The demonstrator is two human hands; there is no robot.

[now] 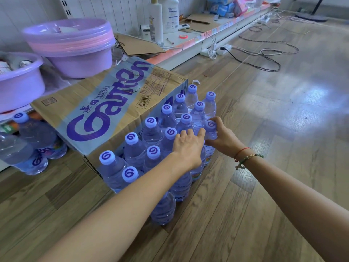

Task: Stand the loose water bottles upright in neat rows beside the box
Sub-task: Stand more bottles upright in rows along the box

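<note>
Several clear water bottles with pale purple caps (151, 133) stand upright in rows on the wooden floor, tight against the right side of the cardboard box (94, 112). My right hand (221, 138) grips the neck of a bottle (210, 129) at the outer row's middle. My left hand (188, 146) rests on top of a bottle beside it, fingers spread over the cap, which is hidden. More bottles (34, 140) stand to the left of the box under the shelf.
Purple plastic basins (75, 44) sit on a low shelf behind the box, with cardboard sheets and lotion bottles (155, 19) further along. Power strips and cables (264, 53) trail on the floor at the back right. Bare wooden floor (264, 148) lies right of the rows.
</note>
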